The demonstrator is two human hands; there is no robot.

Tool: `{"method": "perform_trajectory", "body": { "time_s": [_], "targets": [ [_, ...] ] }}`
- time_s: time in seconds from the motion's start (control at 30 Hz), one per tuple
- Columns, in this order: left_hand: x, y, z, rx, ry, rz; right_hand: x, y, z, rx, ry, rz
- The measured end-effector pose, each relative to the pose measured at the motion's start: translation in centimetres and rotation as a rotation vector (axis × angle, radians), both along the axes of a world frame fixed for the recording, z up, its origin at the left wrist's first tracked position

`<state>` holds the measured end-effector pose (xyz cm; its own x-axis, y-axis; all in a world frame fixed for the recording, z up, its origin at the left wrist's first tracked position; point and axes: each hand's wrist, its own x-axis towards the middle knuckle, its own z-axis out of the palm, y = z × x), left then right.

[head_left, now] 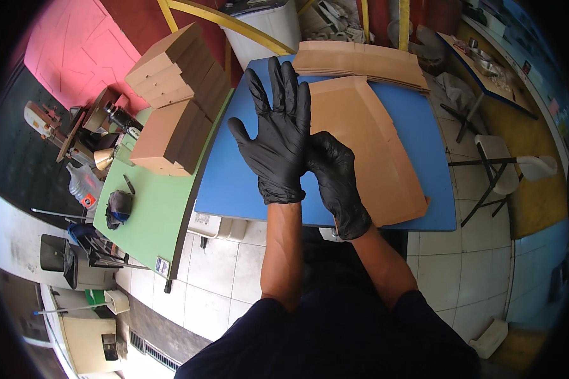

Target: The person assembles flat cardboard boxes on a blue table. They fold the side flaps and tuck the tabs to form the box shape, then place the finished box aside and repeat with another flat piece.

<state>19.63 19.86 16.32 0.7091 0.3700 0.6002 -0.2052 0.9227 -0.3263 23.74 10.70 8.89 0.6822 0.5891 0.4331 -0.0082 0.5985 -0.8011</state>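
Both hands wear black gloves. My left hand [275, 132] is raised palm up over the blue table [234, 170], its fingers stretched and spread, holding nothing. Against the little-finger side of that palm, my right hand [336, 180] is closed, pinching the edge of the left hand's black glove [283, 167]; its fingertips are partly hidden there. Beneath and beyond the hands lies a large flat sheet of brown cardboard [376, 151]. Behind it, a stack of flat brown cardboard [360, 63] rests along the table's far edge.
At the left, a green table [155, 199] bears stacked brown boxes [171, 136], a dark cap [119, 207] and a dark bottle [123, 119]. A clear plastic jug [84, 184] stands beside it. To the right are a folding chair [496, 164] and a cluttered side table [487, 72].
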Motion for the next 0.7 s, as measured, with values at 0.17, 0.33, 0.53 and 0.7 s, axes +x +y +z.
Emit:
{"method": "perform_trajectory", "body": {
  "time_s": [0.17,0.33,0.53,0.7],
  "targets": [
    [0.0,-0.3,-0.2,0.000,0.070,0.011,0.0,-1.1,-1.1,-0.132,0.043,0.083],
    [0.3,0.6,-0.5,0.119,0.174,0.240,-1.5,-1.5,-1.1,-0.146,-0.028,0.111],
    [0.1,1.8,-1.0,0.240,0.347,0.463,-3.4,-2.5,-0.3,-0.068,-0.593,-0.169],
    [1.1,2.7,-3.0,0.274,0.401,0.499,-3.8,-1.7,-1.5,-0.053,-0.531,-0.441]
  ]
}}
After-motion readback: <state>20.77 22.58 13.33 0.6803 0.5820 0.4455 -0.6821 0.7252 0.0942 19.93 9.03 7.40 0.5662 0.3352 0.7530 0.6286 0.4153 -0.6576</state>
